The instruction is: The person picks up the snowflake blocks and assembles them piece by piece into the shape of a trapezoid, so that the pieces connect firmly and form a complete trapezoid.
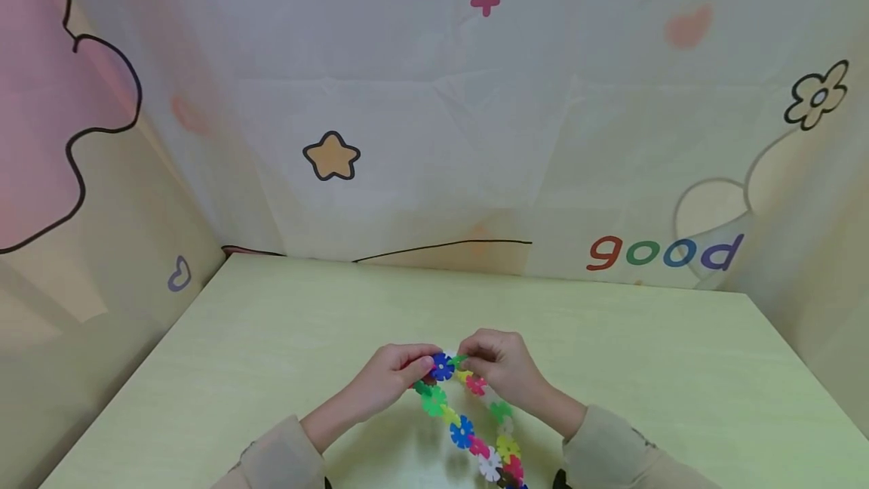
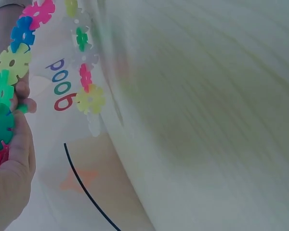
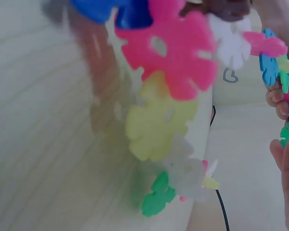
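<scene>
My left hand (image 1: pixel 397 372) pinches one end stretch of a chain of interlocking plastic snowflake discs, thumb beside a dark blue disc (image 1: pixel 443 367). My right hand (image 1: pixel 505 368) pinches a small green disc (image 1: pixel 458 362) right against that blue one. The rest of the chain hangs in a loop below both hands, with a light green disc (image 1: pixel 434 401), a blue disc (image 1: pixel 462 432) and a white disc (image 1: pixel 489 465) on its left side. A pink disc (image 3: pixel 171 53) and a yellow disc (image 3: pixel 159 120) hang close in the right wrist view. My fingers partly cover the joined pieces.
A pale wood-grain table (image 1: pixel 271 323) lies under the hands. Printed fabric (image 1: pixel 421 96) stands as a wall behind it and along both sides. The chain's lower part runs out of the head view at the bottom edge.
</scene>
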### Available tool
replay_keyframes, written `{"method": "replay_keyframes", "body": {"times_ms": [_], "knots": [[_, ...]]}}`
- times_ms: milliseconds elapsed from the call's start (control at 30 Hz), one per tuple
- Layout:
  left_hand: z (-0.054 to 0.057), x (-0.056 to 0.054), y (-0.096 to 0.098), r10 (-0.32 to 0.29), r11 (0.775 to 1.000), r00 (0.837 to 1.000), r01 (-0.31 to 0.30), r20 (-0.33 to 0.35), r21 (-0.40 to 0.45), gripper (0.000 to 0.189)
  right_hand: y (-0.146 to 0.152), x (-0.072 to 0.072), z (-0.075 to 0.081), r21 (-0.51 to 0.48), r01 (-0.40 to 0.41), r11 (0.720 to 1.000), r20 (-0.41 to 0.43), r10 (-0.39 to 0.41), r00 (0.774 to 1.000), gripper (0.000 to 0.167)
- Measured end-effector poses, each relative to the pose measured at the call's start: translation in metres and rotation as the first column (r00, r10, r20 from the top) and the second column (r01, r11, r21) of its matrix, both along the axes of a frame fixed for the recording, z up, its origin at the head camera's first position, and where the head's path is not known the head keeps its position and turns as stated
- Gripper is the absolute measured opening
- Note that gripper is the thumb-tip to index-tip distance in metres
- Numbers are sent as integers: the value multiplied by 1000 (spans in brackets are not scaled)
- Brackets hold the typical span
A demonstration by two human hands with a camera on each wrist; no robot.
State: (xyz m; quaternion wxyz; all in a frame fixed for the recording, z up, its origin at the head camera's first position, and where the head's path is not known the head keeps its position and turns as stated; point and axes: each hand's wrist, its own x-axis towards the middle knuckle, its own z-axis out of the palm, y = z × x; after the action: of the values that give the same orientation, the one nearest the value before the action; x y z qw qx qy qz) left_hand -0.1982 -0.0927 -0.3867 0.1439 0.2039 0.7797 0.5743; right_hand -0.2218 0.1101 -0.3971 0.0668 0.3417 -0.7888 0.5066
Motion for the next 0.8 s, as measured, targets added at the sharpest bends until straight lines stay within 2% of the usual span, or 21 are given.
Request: {"method": "replay_keyframes", "body": {"times_ms": [300, 500, 567, 800], "knots": [[2, -5, -2, 13, 999, 1000, -12, 10, -39, 32, 3, -2, 6, 27, -65, 998, 8, 64, 998, 6], [1, -8, 3, 6, 993, 1000, -7, -7, -115, 32, 0, -2, 9, 24, -124, 992, -99, 126, 987, 8], [0, -8, 5, 1, 993, 1000, 0, 3, -117, 32, -2, -1, 8, 20, -138, 990, -133, 140, 981, 8], [-5, -9, 7, 11, 994, 1000, -10, 11, -113, 32, -2, -3, 5, 55, -147, 988, -116, 153, 981, 8]]}}
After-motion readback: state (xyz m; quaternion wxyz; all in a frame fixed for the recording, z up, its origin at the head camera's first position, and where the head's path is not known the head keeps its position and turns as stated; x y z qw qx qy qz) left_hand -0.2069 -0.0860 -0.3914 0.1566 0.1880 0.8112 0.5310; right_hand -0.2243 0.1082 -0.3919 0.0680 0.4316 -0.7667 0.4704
